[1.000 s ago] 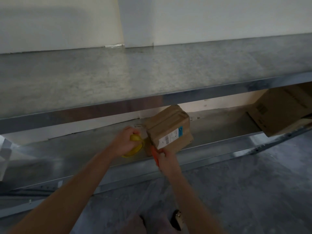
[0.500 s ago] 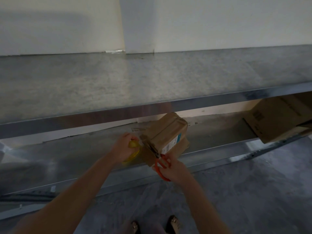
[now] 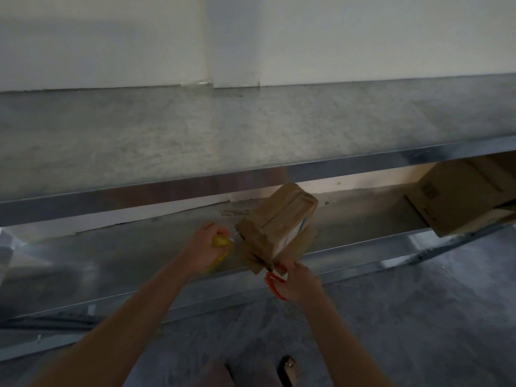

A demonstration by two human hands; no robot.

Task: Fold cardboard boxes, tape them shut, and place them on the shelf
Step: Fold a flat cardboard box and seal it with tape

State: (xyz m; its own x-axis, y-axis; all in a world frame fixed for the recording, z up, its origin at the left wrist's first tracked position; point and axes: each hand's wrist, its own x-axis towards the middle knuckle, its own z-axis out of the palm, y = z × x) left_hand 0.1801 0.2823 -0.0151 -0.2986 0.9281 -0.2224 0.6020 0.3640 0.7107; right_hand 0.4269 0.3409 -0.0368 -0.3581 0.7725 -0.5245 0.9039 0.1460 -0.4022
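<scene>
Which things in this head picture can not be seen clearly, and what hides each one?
All in the head view:
1. Yellow roll: mostly covered by the left hand.
2. Orange scissors: blades hidden by the right hand and the small box.
3. Label on the small box: too blurred to read.
4. Large box: cut off by the right edge and the upper shelf.

The shelf (image 3: 251, 129) is galvanised metal, mottled grey, with a shinier front edge. The box (image 3: 279, 222) is matt brown cardboard, as is the larger box (image 3: 460, 196). The scissors (image 3: 275, 284) have smooth orange plastic handles. The floor (image 3: 418, 317) is matt grey.
</scene>
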